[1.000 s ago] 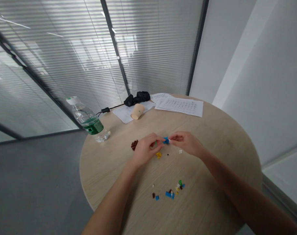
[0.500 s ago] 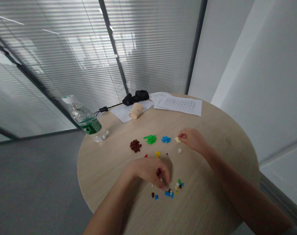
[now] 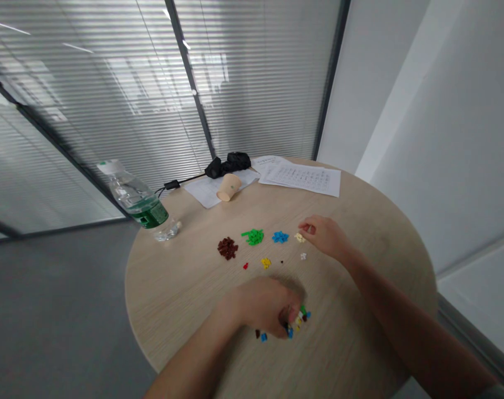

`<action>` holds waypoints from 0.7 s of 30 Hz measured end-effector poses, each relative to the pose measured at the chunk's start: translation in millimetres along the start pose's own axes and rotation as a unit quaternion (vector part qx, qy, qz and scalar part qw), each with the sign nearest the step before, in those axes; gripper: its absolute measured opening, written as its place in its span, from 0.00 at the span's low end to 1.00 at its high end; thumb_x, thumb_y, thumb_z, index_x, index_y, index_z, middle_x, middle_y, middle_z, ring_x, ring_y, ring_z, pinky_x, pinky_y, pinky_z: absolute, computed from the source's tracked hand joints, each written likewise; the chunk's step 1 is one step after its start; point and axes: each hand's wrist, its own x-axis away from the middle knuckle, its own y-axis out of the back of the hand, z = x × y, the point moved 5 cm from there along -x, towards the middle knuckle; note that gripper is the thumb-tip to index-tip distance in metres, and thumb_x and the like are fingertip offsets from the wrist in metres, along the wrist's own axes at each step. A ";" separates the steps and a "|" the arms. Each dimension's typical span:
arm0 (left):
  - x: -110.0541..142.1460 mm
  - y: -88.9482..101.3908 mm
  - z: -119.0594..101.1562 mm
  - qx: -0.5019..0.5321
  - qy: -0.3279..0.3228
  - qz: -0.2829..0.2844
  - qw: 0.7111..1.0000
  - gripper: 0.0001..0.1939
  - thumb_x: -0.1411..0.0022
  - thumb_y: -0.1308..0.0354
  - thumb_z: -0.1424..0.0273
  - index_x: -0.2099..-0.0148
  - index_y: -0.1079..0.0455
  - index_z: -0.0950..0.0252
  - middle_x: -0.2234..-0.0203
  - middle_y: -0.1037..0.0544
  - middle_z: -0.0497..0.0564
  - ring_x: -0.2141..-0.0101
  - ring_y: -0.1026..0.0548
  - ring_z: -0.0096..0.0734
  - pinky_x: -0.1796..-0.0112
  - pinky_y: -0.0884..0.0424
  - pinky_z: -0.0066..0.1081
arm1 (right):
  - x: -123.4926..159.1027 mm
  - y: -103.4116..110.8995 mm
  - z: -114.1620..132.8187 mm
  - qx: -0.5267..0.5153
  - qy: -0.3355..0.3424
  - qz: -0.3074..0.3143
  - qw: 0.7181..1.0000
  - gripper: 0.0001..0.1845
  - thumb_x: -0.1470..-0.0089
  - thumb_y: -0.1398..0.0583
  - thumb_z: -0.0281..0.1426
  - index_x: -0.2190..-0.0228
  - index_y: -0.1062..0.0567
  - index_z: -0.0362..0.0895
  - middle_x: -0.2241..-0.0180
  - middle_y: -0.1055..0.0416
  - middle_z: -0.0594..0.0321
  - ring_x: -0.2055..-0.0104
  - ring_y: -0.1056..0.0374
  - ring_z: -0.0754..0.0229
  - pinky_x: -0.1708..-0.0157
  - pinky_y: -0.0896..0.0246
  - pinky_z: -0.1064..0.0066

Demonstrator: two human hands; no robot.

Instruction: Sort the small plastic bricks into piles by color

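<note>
My left hand [image 3: 270,307] reaches over a loose group of mixed small building bricks [image 3: 299,320] near the front of the table. Its thumb and fingers are curled down at blue bricks [image 3: 290,333]; what they grip is hidden and slightly blurred. Left of the fingertips lie a brown brick [image 3: 257,333] and a blue brick [image 3: 264,337]. My right hand [image 3: 324,235] rests farther back, thumb and forefinger pinched together beside a small cream brick pile [image 3: 299,238]. Anything in that pinch is too small to make out.
Brown [image 3: 227,248], green [image 3: 255,237], blue [image 3: 280,237], yellow [image 3: 266,263], red [image 3: 245,266] and white [image 3: 304,256] bricks lie sorted by colour. Behind are a water bottle [image 3: 146,210], a tipped paper cup [image 3: 229,187], papers [image 3: 308,177] and a black bundle [image 3: 230,163].
My left hand has moved right and slightly down, now covering part of the mixed bricks and uncovering the red one. My right hand stays by the cream pile. The view has shifted slightly.
</note>
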 end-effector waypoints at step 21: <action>62.9 -61.5 9.5 0.194 0.292 -0.283 0.893 0.31 0.48 0.41 0.74 0.42 0.45 0.62 0.48 0.40 0.57 0.61 0.28 0.35 0.60 0.31 0.35 | 131.6 -6.9 96.8 -0.064 0.014 0.227 0.972 0.18 0.50 0.38 0.29 0.56 0.30 0.43 0.55 0.35 0.53 0.57 0.35 0.56 0.56 0.39 0.64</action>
